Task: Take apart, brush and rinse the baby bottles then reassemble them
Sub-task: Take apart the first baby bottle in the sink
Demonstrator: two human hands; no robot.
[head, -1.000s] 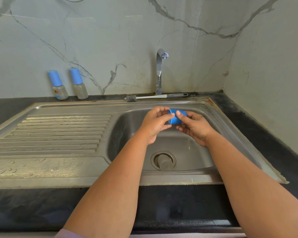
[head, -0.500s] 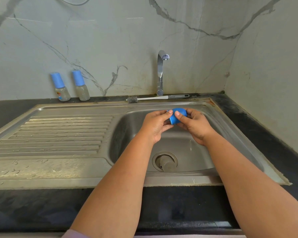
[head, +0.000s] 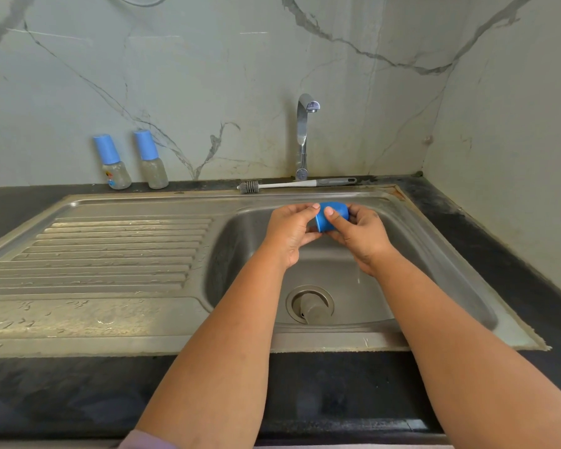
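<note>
Both hands are meeting over the sink basin [head: 246, 254], and I am seeing them working on one blue bottle cap [head: 332, 217] held between them. My left hand [head: 290, 233] is pinching the cap's open end from the left, with fingertips curled over its top edge and the thumb coming in from below. My right hand [head: 361, 236] is gripping the cap from the right, its thumb [head: 329, 211] pressing across the blue front while the other fingers are wrapping round the far side. Whatever may be lying behind the cap is hidden by the fingers, so I cannot tell whether anything else is being held. Down in the basin the drain [head: 310, 304] is sitting just below and between my forearms. Two assembled baby bottles are standing upright on the dark worktop [head: 20, 202] against the marble wall, well to the left of the hands: the left baby bottle [head: 112, 163] is showing a small coloured print on its clear body, and the right baby bottle [head: 151, 160] is standing just beside it, both wearing tall blue caps. A bottle brush [head: 297, 184] is lying flat along the back rim of the sink, bristles pointing left and grey handle pointing right, at the foot of the chrome tap [head: 303, 137]. A ribbed draining board [head: 110, 254] is stretching away on the left.
</note>
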